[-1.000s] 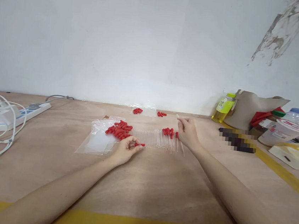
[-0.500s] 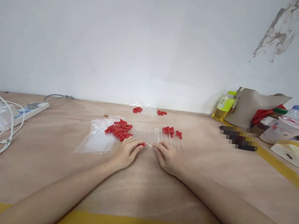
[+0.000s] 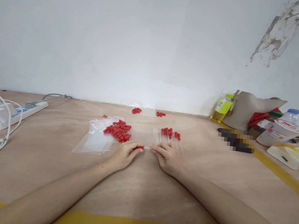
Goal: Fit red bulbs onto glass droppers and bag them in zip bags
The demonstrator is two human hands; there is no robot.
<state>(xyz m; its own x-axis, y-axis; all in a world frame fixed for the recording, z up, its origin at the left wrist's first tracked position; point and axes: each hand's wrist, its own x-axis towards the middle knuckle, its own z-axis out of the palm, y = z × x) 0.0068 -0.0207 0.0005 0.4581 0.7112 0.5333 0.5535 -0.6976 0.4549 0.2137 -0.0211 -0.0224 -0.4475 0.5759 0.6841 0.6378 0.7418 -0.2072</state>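
Observation:
My left hand [image 3: 125, 156] is closed, pinching a red rubber dropper bulb [image 3: 140, 147] between thumb and fingers. Opposite it, my right hand [image 3: 168, 159] grips a thin clear glass dropper tube [image 3: 147, 147] that points left toward the bulb. Tube and bulb meet or nearly meet; the exact contact is too small to tell. Just beyond both hands lies a row of clear glass tubes [image 3: 143, 137]. A pile of loose red bulbs [image 3: 117, 130] sits behind my left hand. Beyond my right hand lie several tubes with red bulbs [image 3: 166, 131] on their far ends.
Clear plastic bags [image 3: 90, 141] lie flat at left. Small groups of red bulbs [image 3: 136, 110] rest on plastic near the wall. A power strip [image 3: 32, 111] with white cables stands far left. Right are a yellow drink bottle [image 3: 221, 109], a grey bag [image 3: 242, 109] and a plastic tub [image 3: 278, 134].
The bulb and tube have come closer together, with less tube showing between my hands. Both hands sit slightly lower in view. The camera view has shifted a little.

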